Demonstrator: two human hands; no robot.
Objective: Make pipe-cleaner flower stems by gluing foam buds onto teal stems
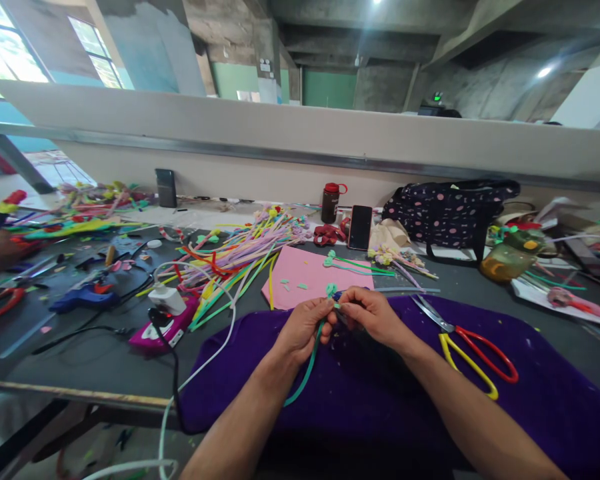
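My left hand [310,325] is closed around a green pipe cleaner [309,373], whose long tail hangs down in a curve over the purple cloth [240,360]. At its upper end, just above my fingertips, sits a small mint-green looped head [331,289]. My right hand [373,313] pinches at the same spot, fingertips almost touching my left thumb; the bit between them is mostly hidden. Beyond the hands, green pipe-cleaner stems [363,267] with a looped top lie on a pink sheet [300,267]. Scissors [447,327] with red and yellow handles rest on the cloth at the right.
Pipe cleaners [250,243] are heaped behind at left. A pink power strip [165,327], cords and a blue glue gun [87,297] lie left. Farther back stand a phone [360,227], a bottle [330,203] and a dark patterned bag [445,217]. Another person's hand [0,253] shows at far left.
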